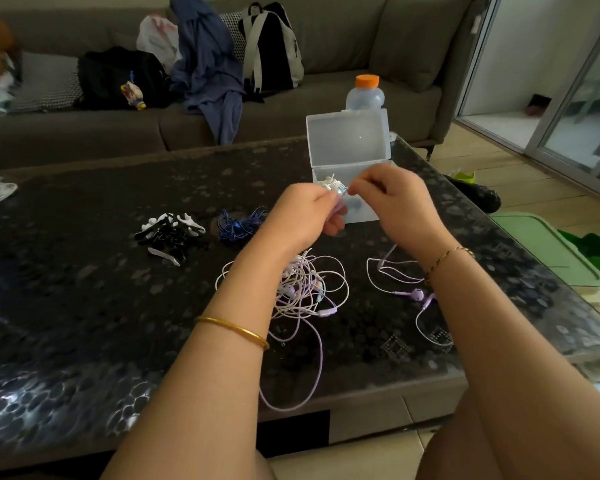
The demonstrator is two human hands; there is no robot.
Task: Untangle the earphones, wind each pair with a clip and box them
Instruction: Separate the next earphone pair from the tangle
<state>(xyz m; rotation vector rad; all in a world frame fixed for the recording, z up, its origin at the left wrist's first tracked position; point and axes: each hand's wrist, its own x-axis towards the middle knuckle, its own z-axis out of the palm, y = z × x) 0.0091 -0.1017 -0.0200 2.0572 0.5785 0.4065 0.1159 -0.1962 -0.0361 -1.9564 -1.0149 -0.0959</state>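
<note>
Left hand (pixel 305 213) gripped a small white earphone bundle (pixel 331 184) just in front of the open box (pixel 347 140); right hand (pixel 395 199) pinched its edge. Judged light, limp, springy: hold the coil's waist, not the buds. Lilac tangle (pixel 305 289) lay nearer than the box.

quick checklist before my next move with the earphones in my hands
1. Clear plastic box lid open: ok.
2. Small white earphone bundle pinched by left hand and right hand: ok.
3. Clip on that bundle: cannot tell.
4. Lilac and white earphone tangle undone: not ok.
5. Spare black and white clips in reach: ok.
6. Dark blue earphones boxed: not ok.
</note>
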